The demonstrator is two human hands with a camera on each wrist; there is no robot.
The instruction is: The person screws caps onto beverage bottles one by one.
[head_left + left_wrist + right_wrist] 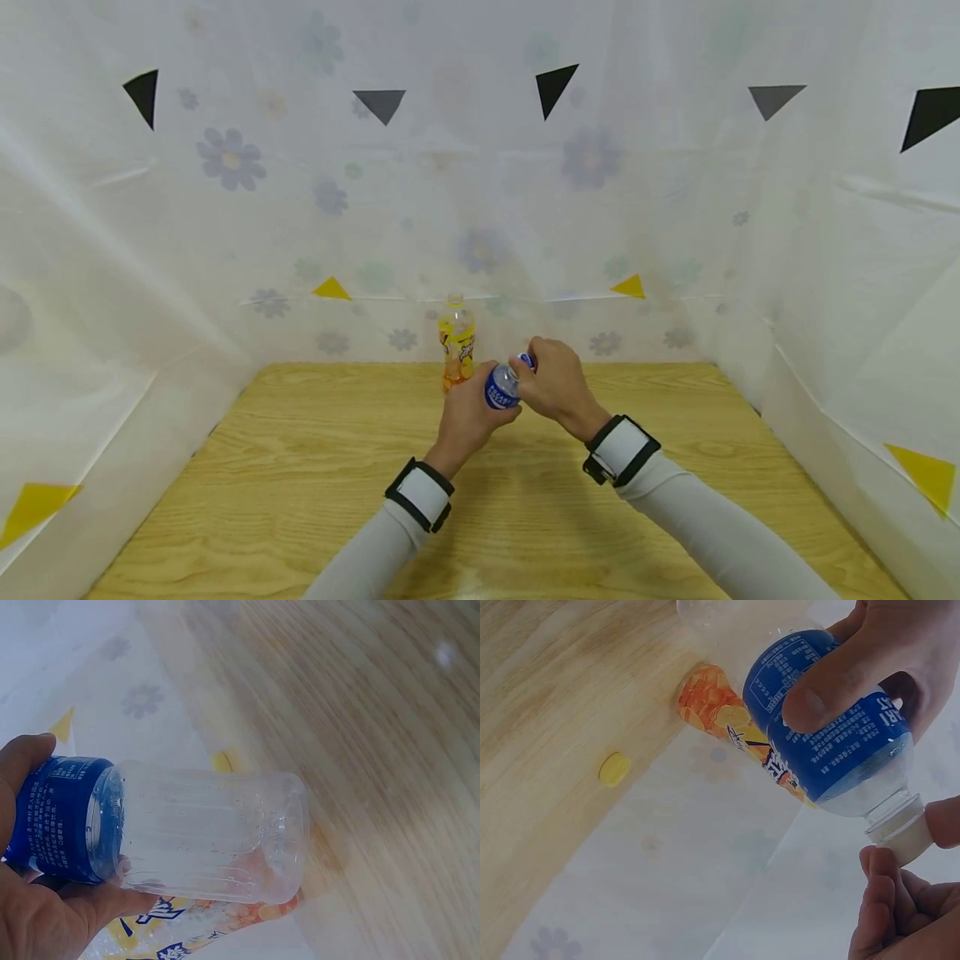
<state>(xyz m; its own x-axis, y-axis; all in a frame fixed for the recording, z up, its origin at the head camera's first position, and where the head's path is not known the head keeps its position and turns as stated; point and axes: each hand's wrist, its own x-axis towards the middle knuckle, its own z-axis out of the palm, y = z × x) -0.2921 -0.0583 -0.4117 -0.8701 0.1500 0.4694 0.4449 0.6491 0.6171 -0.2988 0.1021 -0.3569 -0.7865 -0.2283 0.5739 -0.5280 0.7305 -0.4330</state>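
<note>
My left hand [470,410] grips a clear plastic bottle [202,832] round its blue label [832,712]. The bottle is held above the table, and its clear lower part shows droplets inside in the left wrist view. At its neck, my right hand [557,383] pinches the white cap [904,831] between thumb and fingers. Just behind the left hand stands a second bottle [457,333] with a yellow and orange label; its mouth has no cap on it. A yellow cap [615,769] lies on the table near that bottle in the right wrist view.
The wooden table [300,483] ends at the back against a pale plastic sheet [480,208] printed with flowers. Similar sheeting rises along both sides. Black, grey and yellow triangles are stuck on it.
</note>
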